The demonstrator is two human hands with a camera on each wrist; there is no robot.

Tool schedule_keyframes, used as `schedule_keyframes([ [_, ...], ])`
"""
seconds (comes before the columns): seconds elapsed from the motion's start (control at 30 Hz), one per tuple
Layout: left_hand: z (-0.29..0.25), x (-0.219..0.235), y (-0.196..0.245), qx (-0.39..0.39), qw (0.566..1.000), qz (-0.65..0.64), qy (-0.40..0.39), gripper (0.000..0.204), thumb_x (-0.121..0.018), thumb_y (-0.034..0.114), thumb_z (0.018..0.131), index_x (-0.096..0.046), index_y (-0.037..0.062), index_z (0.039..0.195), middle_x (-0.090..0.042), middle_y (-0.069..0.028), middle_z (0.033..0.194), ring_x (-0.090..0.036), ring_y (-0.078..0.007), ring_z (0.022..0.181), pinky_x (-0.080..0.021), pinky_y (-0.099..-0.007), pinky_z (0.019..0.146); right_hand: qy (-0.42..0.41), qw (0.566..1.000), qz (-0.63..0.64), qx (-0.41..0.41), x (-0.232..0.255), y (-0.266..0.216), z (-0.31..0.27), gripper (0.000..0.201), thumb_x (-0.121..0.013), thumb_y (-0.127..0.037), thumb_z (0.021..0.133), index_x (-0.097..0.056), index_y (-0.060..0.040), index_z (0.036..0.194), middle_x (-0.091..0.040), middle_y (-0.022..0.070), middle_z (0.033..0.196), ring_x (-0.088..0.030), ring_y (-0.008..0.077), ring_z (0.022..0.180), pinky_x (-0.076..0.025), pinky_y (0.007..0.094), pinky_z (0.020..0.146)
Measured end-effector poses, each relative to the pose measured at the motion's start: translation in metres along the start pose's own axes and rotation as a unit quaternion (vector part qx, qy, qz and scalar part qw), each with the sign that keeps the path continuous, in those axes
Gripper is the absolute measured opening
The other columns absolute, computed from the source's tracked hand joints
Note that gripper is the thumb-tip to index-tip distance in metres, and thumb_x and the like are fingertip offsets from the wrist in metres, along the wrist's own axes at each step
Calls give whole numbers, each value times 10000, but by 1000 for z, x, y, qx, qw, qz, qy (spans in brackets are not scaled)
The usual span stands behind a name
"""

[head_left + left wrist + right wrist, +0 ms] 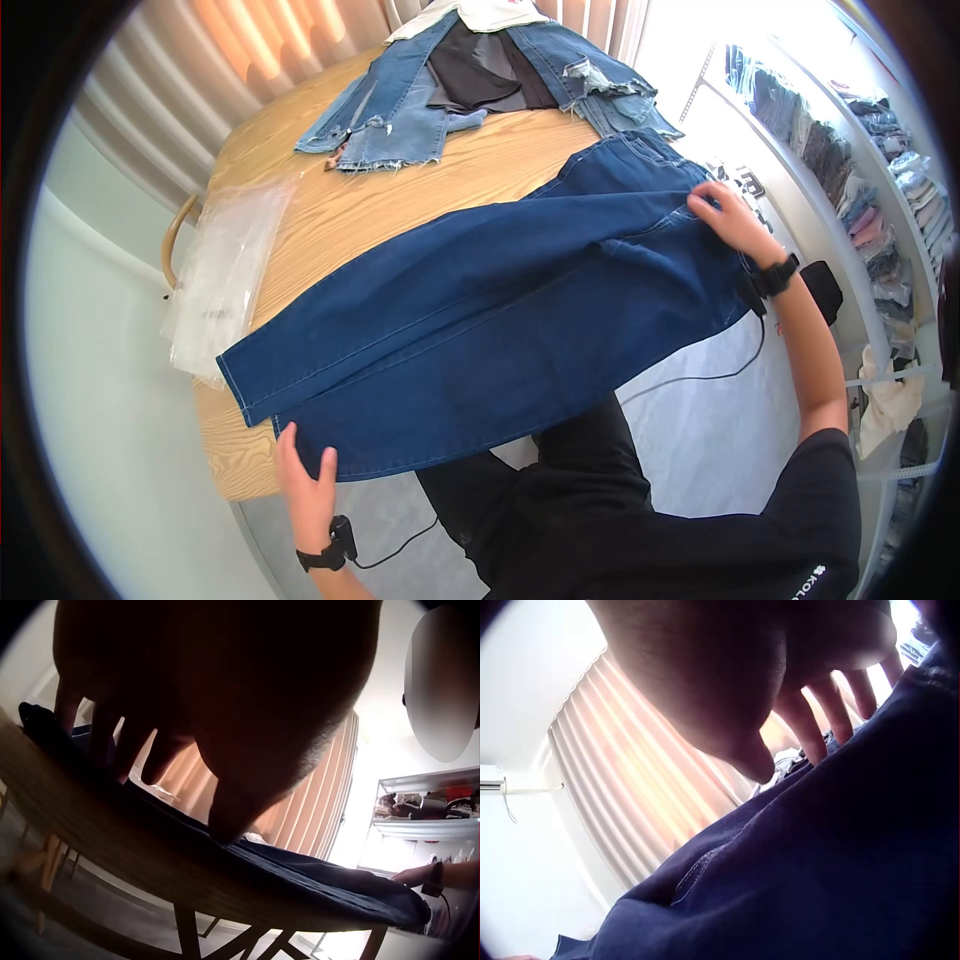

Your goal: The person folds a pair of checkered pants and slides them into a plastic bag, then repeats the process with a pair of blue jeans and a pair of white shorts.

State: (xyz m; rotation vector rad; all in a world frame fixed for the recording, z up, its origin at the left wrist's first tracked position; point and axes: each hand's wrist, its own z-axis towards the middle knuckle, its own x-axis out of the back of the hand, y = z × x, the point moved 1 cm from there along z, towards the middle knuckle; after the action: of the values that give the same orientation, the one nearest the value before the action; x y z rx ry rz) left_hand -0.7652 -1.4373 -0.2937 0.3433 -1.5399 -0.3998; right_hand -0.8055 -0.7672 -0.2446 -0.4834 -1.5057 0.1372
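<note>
A pair of dark blue jeans (pixel 480 300) lies spread along the near side of the wooden table, hems to the left and waist to the right. Part of it hangs past the table's front edge. My left hand (pixel 308 485) rests at the nearer leg's hem, thumb apart from the fingers. In the left wrist view, its fingertips come down on the cloth. Over at the waist end, my right hand (pixel 738 222) touches the upper side of the jeans. The right wrist view has its fingers (pixel 802 724) reaching down to the denim, thumb spread away.
Several lighter blue jeans (pixel 400 130) and a dark garment (pixel 480 70) lie at the table's far end. Clear plastic bags (pixel 225 270) sit on the left edge of the table (pixel 235 470). Shelves of folded clothes (pixel 850 190) stand at the right. Cables run from both wrists.
</note>
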Motion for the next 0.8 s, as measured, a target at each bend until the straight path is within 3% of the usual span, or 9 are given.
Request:
schedule_keyframes([
  [0.07, 9, 4, 2, 27, 999, -32, 31, 597, -631, 251, 875, -416, 33, 1387, -295, -199, 1512, -238, -373, 1411, -219, -482, 1140, 111, 993, 9, 50, -6, 3, 28, 460, -604, -360, 917, -568, -26, 1231, -580, 192, 1223, -545, 313, 1158, -409, 369, 1005],
  [0.13, 20, 6, 7, -70, 994, 88, 3, 594, -628, 248, 877, -417, 41, 1393, -298, -177, 1519, -216, -360, 1426, -215, -472, 1144, 117, 992, -27, 39, -11, 10, 66, 573, -644, -427, 872, -539, -20, 1263, -577, 210, 1229, -554, 318, 1154, -420, 376, 995],
  [0.17, 25, 3, -5, -38, 996, 75, -37, 623, -645, 265, 867, -411, 52, 1405, -294, -157, 1528, -190, -355, 1437, -212, -468, 1149, 119, 992, -27, 39, -16, 14, 82, 573, -644, -427, 872, -539, -20, 1263, -577, 210, 1229, -554, 318, 1154, -420, 376, 995],
  [0.23, 28, 7, -12, -41, 996, 64, -44, 646, -658, 284, 859, -408, 54, 1409, -291, -154, 1530, -190, -353, 1438, -210, -466, 1151, 11, 996, 9, -89, -27, 22, 108, 691, -677, -489, 817, -512, -23, 1300, -572, 221, 1236, -549, 323, 1165, -420, 382, 999],
  [0.4, 30, 13, -14, -28, 996, 53, -61, 709, -698, 327, 829, -404, 55, 1414, -291, -147, 1532, -197, -343, 1438, -208, -456, 1155, -11, 996, -24, -86, -32, 29, 131, 672, -675, -435, 806, -517, -6, 1298, -566, 230, 1246, -544, 333, 1172, -430, 395, 990],
  [0.5, 32, 17, -16, -25, 996, 64, -64, 740, -721, 328, 811, -397, 52, 1417, -295, -149, 1530, -208, -340, 1434, -221, -451, 1153, 129, 988, -13, -82, -20, 33, 130, 508, -589, -288, 832, -546, 27, 1228, -602, 260, 1173, -570, 375, 1131, -441, 434, 970],
  [0.6, 30, 17, -17, -4, 996, 53, -69, 764, -739, 321, 797, -390, 45, 1418, -291, -145, 1532, -221, -345, 1428, -236, -454, 1148, 232, 960, -25, -152, -10, 39, 126, 513, -593, -369, 869, -536, 11, 1208, -598, 252, 1193, -568, 375, 1135, -443, 443, 966],
  [0.73, 20, 20, -15, -16, 998, 20, -59, 809, -772, 256, 746, -381, 36, 1419, -270, -185, 1531, -227, -372, 1420, -251, -459, 1142, 173, 971, -54, -157, -10, 52, 116, 615, -616, -456, 866, -503, -1, 1264, -552, 265, 1257, -537, 375, 1182, -436, 437, 978],
  [0.8, -1, 33, -7, -53, 993, 21, -100, 882, -802, 200, 677, -367, 35, 1427, -249, -227, 1530, -222, -386, 1421, -268, -448, 1133, 133, 981, 49, -130, 0, 60, 89, 681, -632, -504, 852, -487, -3, 1291, -511, 278, 1296, -510, 371, 1211, -424, 423, 992],
])
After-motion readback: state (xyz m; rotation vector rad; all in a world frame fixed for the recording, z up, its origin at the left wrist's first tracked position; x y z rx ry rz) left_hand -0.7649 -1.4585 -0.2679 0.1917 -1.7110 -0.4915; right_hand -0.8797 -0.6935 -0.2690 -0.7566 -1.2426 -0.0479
